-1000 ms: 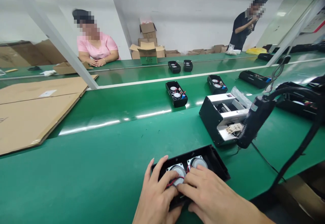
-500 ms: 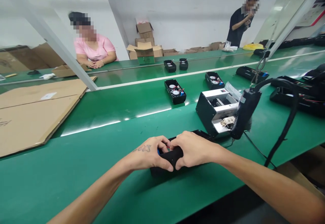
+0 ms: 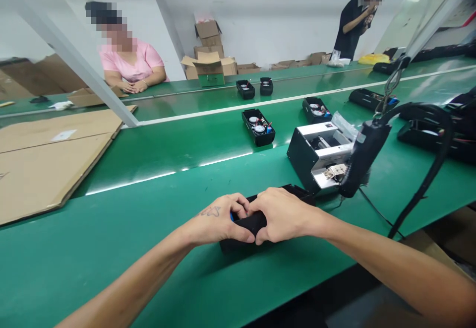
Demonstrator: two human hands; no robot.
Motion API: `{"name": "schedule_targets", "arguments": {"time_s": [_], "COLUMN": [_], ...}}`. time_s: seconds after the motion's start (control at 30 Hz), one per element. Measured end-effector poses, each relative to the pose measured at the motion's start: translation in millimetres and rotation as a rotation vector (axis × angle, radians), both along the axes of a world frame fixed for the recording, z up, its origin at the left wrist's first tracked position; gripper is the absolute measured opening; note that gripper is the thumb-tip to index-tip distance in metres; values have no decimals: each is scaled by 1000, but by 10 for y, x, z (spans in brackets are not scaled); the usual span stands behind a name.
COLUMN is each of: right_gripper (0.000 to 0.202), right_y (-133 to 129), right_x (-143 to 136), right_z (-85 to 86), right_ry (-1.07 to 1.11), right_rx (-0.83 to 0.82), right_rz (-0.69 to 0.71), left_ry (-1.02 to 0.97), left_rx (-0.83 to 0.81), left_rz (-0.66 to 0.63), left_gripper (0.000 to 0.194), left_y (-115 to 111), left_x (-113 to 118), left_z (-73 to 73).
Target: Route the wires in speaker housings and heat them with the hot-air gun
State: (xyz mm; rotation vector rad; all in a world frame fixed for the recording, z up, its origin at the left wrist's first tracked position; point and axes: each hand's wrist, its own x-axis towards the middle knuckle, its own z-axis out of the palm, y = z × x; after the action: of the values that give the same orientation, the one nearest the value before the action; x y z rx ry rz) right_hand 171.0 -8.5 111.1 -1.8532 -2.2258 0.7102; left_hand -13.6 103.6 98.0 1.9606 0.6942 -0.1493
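Note:
A black speaker housing (image 3: 238, 246) lies on the green bench in front of me, largely covered by my hands. My left hand (image 3: 226, 219) grips its near wall, thumb outside and fingers bent over the rim into the inside. Close beside it, my right hand (image 3: 278, 215) pinches the same wall in the same way, and the two thumbs almost meet. A bit of blue shows by the left fingers. What the fingertips touch inside is hidden. Just beyond the housing stands a black and silver machine (image 3: 322, 157).
A black electric screwdriver (image 3: 366, 157) hangs right of the machine on a thick cable. Open housings with round speakers (image 3: 258, 127) sit on the conveyor. Flat cardboard (image 3: 55, 164) lies left, below a slanted metal post (image 3: 89, 75). Two people (image 3: 132, 65) are across the line.
The view has shifted slightly. Both hands keep their hold on the housing wall, with the fingers only a little closer in. The housing stays where it was.

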Motion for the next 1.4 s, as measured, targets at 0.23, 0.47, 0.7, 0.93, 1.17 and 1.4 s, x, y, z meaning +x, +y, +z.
{"name": "schedule_targets", "arguments": {"time_s": [0.23,0.47,0.7,0.93,1.17,1.4], "right_gripper": [23,19,26,25,25,32], "right_y": [-37,-103,-532,-721,-756,-783], "right_x": [-55,-107,-300,-462,-507,-468], "right_z": [-70,-121,-438,-818,-882,-728], "right_ry": [26,3,-61,-87,-51,-41], "right_rx": [7,50,321,648,776,701], "right_rz": [-71,-51,-1,-53,-88,-53], "left_ry": [-25,-43,-284,-512,-494,-563], "left_rx": [-26,74,548,1175,1164,1122], "left_rz": [16,-10,38,60,29,-58], "left_gripper": [30,28,26,12,16,16], "left_y": [-46,-108,-558,-958,-968,-883], "left_x": [-9,-20,-310,-474,-334,-338], "left_z": [-54,-46,-403,-530,-570,-580]}}
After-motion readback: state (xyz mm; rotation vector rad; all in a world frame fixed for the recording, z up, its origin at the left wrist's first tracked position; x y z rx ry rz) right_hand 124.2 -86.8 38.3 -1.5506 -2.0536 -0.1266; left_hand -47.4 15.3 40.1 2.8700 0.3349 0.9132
